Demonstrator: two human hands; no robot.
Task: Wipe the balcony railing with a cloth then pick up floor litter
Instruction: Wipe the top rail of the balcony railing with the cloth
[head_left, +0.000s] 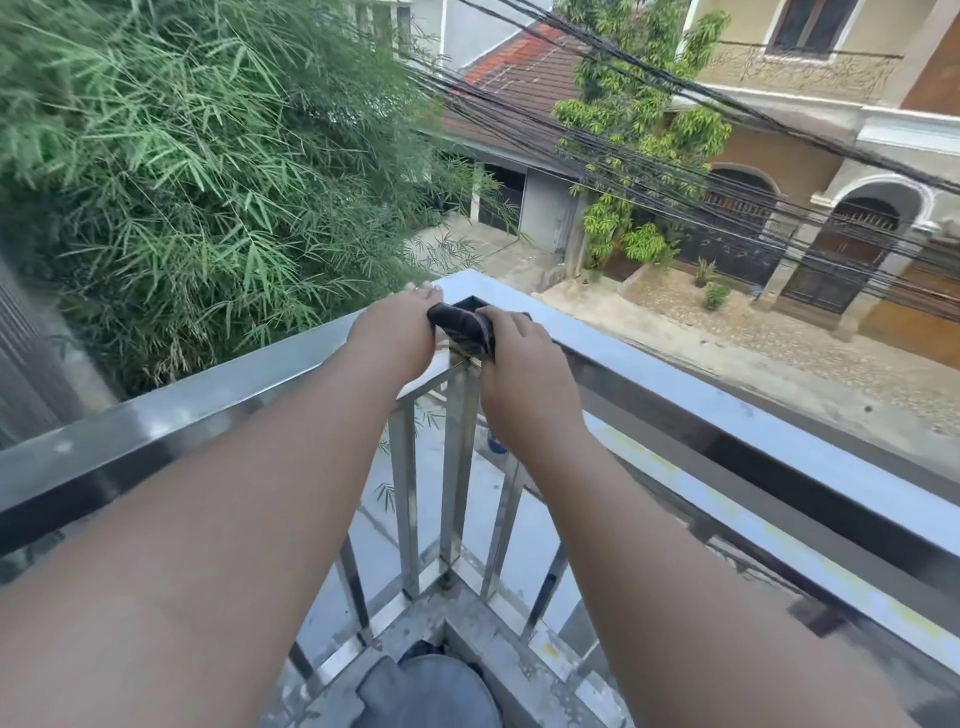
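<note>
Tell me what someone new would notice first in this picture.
Two bare arms reach to the corner of a shiny metal railing, where the left hand and right hand press a dark cloth. Thick bamboo fills the left, and black cables cross the street beyond.

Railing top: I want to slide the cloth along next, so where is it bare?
Crowded only at the corner, where the left hand, cloth and right hand meet. The railing top is bare rightward beside the street, and leftward beside the bamboo.
</note>
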